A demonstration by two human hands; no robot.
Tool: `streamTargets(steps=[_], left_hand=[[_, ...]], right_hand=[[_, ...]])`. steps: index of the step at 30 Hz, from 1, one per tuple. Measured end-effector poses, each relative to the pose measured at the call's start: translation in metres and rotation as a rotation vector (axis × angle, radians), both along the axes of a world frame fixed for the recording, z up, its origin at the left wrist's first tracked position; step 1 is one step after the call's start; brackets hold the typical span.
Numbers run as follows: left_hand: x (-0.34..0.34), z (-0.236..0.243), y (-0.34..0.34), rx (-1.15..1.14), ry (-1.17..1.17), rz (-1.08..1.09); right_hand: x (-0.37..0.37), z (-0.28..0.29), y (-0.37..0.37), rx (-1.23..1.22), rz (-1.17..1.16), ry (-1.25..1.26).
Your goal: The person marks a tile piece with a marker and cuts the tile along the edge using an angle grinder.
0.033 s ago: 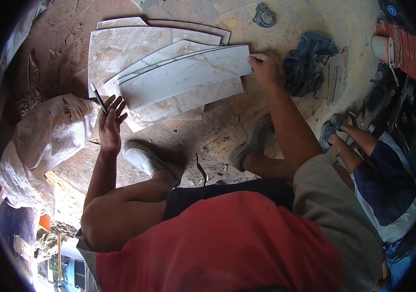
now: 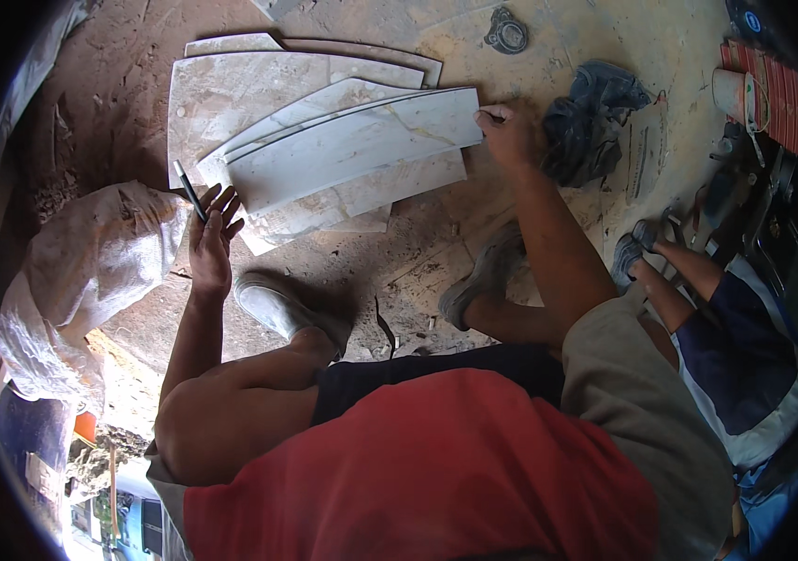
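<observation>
Between the thumb and fingers of my left hand [image 2: 213, 234] is a slim dark pen [image 2: 190, 193] with a pale upper end. The other fingers of that hand are partly spread beside the left end of a long white tile strip [image 2: 352, 145] with gold-grey veining. My right hand [image 2: 509, 131] grips the strip's right end, thumb and finger closed at its corner. Under this strip lie more cut tile pieces [image 2: 231, 93], overlapping and dusty, some with angled edges. A dusty lower piece [image 2: 432, 171] juts out on the near side.
A whitish sack [image 2: 105, 248] stands at the left. Right of the tiles lie a crumpled dark cloth [image 2: 593, 122] and a round grey object [image 2: 507, 34]. A bucket [image 2: 733, 93] stands farther right. Another person's legs [image 2: 675, 280] show at the right. My shoes [image 2: 273, 301] are close to the tiles.
</observation>
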State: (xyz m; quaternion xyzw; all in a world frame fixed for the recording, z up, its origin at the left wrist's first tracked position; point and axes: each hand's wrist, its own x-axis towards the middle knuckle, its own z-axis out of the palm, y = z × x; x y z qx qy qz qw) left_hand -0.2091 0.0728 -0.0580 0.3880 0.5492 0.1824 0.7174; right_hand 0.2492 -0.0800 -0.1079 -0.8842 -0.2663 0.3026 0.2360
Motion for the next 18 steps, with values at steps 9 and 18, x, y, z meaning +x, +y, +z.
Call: streamTargets(steps=[9,18], left_hand=[[-0.004,0.003,0.006,-0.053,-0.002,0.013],[-0.005,-0.007,0.006,-0.062,-0.008,0.013]], right_hand=[[-0.015,0.021,0.012,-0.008,0.004,0.032],[-0.01,0.027,0.004,-0.173,0.105,-0.27]])
